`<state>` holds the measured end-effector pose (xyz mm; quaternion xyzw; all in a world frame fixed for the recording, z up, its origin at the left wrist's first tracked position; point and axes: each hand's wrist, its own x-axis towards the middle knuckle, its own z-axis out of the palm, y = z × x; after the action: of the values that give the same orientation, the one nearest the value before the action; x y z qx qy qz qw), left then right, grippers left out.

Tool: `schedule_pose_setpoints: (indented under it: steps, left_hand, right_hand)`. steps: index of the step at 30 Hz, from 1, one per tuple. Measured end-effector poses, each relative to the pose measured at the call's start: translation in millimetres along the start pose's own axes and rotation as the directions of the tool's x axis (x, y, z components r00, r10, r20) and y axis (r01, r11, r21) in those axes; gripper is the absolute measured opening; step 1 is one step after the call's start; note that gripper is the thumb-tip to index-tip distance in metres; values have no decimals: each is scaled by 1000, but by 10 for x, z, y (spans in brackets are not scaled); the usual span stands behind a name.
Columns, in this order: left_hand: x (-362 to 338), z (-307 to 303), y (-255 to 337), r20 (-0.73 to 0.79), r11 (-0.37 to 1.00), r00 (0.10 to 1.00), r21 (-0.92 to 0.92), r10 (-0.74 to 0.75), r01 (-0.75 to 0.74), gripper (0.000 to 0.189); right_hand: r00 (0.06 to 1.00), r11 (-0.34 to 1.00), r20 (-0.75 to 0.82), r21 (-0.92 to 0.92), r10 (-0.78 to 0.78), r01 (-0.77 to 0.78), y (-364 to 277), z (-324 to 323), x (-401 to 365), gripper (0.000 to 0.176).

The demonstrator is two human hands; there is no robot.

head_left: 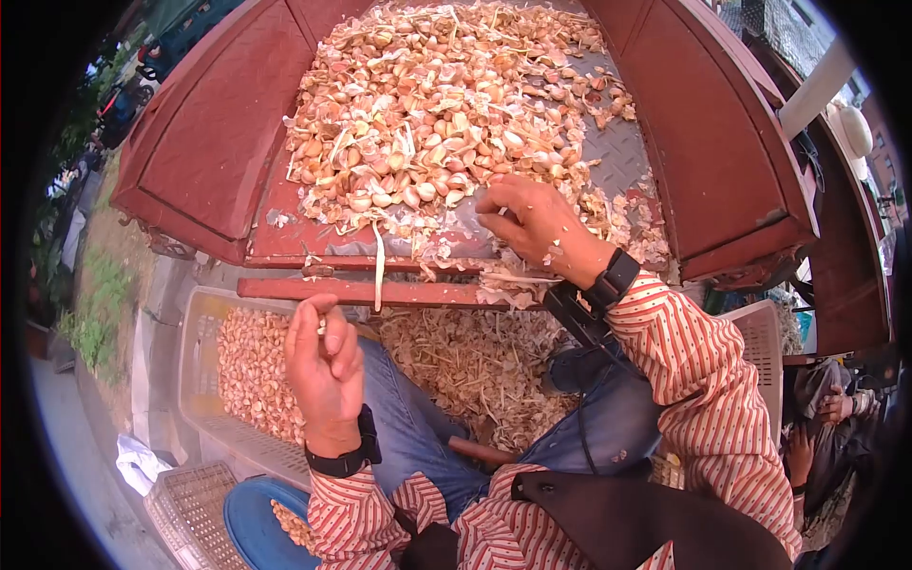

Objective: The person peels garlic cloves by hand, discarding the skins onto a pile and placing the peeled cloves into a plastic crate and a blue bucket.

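My left hand point(325, 370) is raised in front of the red ledge, its fingers curled together. A small pale bit shows at the fingertips, too small to name for sure. My right hand point(546, 228) hovers palm down at the near edge of a heap of garlic cloves point(418, 123). Its thumb and forefinger are apart, and nothing shows between them. Flakes of skin cling to the back of that hand. Loose cloves, papery skins and dry stalks make up the heap on the red metal truck bed point(608, 142). One pale stalk point(379, 266) hangs over the ledge.
Red side panels point(204, 142) flank the heap. Below the ledge point(361, 291), skins and stalks point(465, 366) lie between my knees. A plastic crate point(198, 351) of cloves stands left, near a blue lid-like tub point(249, 518). Another person's hand point(800, 456) is at the right.
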<state>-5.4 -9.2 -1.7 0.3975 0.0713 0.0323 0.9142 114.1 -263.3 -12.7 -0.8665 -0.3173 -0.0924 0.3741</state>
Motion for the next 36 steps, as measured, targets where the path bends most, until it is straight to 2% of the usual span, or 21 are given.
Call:
schedule_pose_setpoints:
  steps: [1,2,3,4,5,6,7,9,12,14,16,19,22,23,24,27,30,31,34,36]
  left_hand:
    - [46,-302,254,-84,997,994,38,71,-68,24]
    - [90,-649,511,-168,968,979,241,118,-75,26]
    - [124,-987,716,-238,898,955,437,178,-59,28]
    - [146,-1354,817,-225,702,937,712,266,-28,31]
    - [193,-1728,850,-175,425,922,905,344,13,33]
    - [242,-1890,864,-94,102,910,993,403,58,37]
    - [228,-1606,834,-95,186,925,982,368,27,41]
    - [226,-916,621,-110,418,944,908,312,-32,37]
    - [250,92,144,96,473,988,870,120,-142,28]
    - [354,435,-284,185,583,983,799,0,-151,28]
    - [499,603,-694,245,505,969,842,-45,-189,25]
    - [705,673,-1094,410,530,912,775,-10,-344,23]
    - [683,716,-995,253,682,929,732,-269,-2,19]
    - [688,671,-1010,276,758,929,652,-248,9,16]
    - [660,663,-1007,235,811,947,584,-219,43,16]
    - [540,672,-961,96,921,985,377,-142,96,18]
    - [444,646,-971,99,922,992,385,-83,39,18]
    - [427,645,-997,100,932,994,363,-43,3,15]
    - [348,665,-996,89,901,996,432,-13,-27,16]
    - [283,684,-996,90,894,996,446,4,-44,16]
  right_hand:
    - [997,989,-14,-131,73,-74,159,-69,22,11]
    - [989,955,-38,-258,142,-147,294,-122,39,14]
    - [987,942,-2,-298,160,-154,398,-124,41,16]
    - [982,928,32,-335,186,-165,482,-104,16,18]
    - [975,912,60,-372,212,-175,522,-89,-13,21]
    - [973,908,84,-384,215,-168,504,-88,-8,23]
    - [970,904,109,-398,218,-158,456,-87,14,25]
    - [967,892,165,-439,196,-106,436,-84,11,33]
    - [975,925,169,-371,147,-76,415,-53,-31,29]
    - [985,957,167,-290,51,-1,320,-50,-95,20]
    - [984,983,176,-174,-26,57,237,-54,-154,16]
    - [977,978,154,-125,-146,166,38,-73,-201,19]
    - [978,976,79,-85,-194,201,-22,-71,-251,22]
    - [980,979,29,-54,-194,196,-37,-50,-262,21]
    - [981,981,-20,-24,-195,195,-53,-44,-267,20]
    - [997,993,46,-89,-69,73,-121,-148,-267,19]
    - [984,983,169,-166,-49,78,-199,-155,-338,19]
    - [980,976,182,-189,-75,110,-209,-111,-352,19]
    - [977,979,213,-196,-5,48,-317,-92,-398,17]
    - [976,977,218,-202,-20,65,-348,-100,-409,16]
